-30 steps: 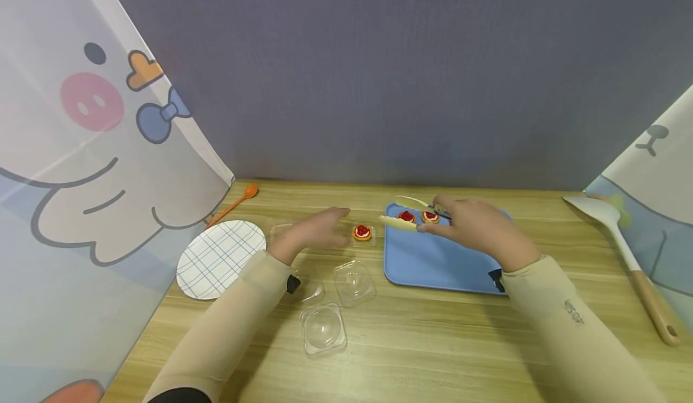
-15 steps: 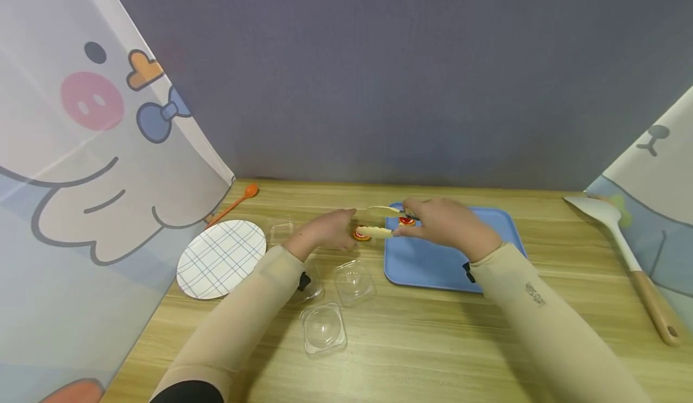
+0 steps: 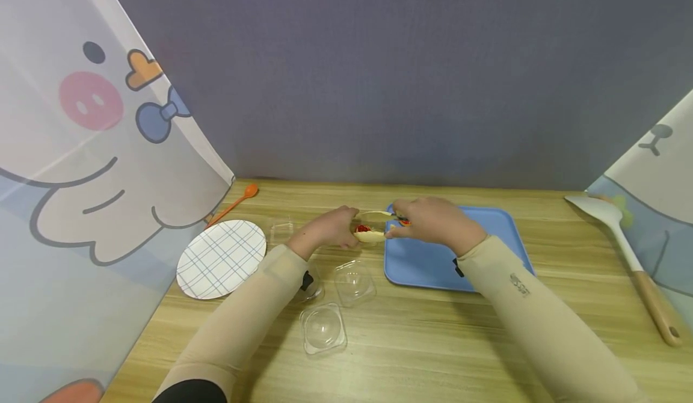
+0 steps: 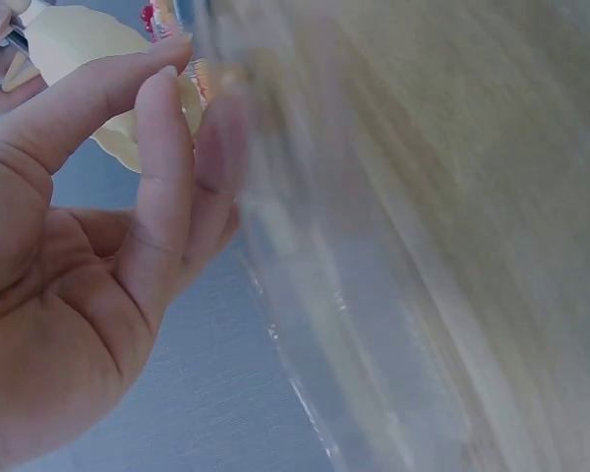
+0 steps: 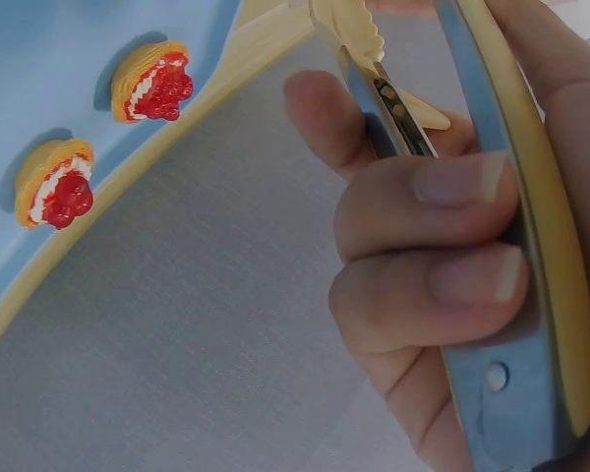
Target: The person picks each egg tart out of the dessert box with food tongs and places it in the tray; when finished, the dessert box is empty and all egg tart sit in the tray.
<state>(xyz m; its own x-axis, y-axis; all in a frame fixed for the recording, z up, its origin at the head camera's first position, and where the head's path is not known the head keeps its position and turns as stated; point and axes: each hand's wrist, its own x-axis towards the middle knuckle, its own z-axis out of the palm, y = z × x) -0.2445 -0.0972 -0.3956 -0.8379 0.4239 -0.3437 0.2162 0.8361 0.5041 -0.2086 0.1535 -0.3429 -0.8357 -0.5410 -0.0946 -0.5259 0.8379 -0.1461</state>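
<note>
My right hand [image 3: 438, 222] grips a pair of tongs [image 5: 516, 246] with metal handles and cream, scalloped tips. In the head view those tips lie either side of a small red-topped tart [image 3: 363, 229], which sits at a clear plastic box whose outline is hard to see. My left hand [image 3: 330, 228] is at the left side of that tart. Up close, its thumb and fingers pinch the edge of the clear plastic box [image 4: 344, 344]; blur hides the exact contact. Two more tarts, one nearer [image 5: 54, 187] and one farther [image 5: 155, 81], show on the blue tray [image 5: 39, 59].
Clear plastic boxes [image 3: 354, 283] lie in front of my left hand, one nearer me [image 3: 323, 329]. A checked oval plate [image 3: 222, 260] and an orange spoon [image 3: 233, 206] are at the left. A white spatula with a wooden handle [image 3: 622, 246] lies right. A grey wall [image 3: 411, 90] stands behind.
My right hand has moved left with the tongs, from above the tray to the tart beside my left hand. My left hand has shifted slightly right, up to that tart.
</note>
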